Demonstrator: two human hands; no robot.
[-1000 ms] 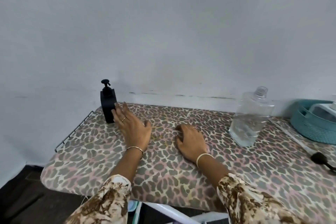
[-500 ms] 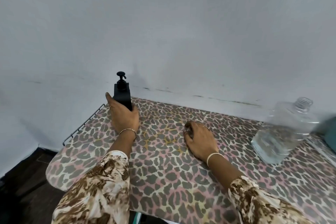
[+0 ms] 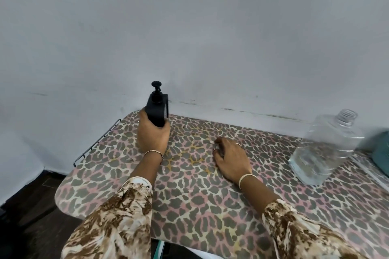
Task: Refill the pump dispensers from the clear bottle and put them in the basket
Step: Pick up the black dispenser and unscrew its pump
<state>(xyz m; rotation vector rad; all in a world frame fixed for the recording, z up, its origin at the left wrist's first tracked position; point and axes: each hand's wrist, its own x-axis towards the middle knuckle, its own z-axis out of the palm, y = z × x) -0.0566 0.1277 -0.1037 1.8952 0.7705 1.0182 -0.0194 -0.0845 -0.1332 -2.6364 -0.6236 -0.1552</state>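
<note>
Black dispenser [image 3: 157, 109] stands upright at the table's [image 3: 210, 206] far left corner, long axis vertical, pump on. Left hand [image 3: 153, 134] has its grip closed round the lower body. Right hand [image 3: 230, 159] rests flat, empty, between dispenser and bottle [image 3: 324, 149]. Bottle stands uncapped well to the right, about a third full of clear liquid. Dispenser fill cannot be judged. Basket [image 3: 382, 151] barely shows at right edge.

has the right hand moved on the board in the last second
No. The right hand lies flat on the leopard-print board, as before, left of the clear bottle. Only the left hand moved, closing on the black dispenser.
</note>
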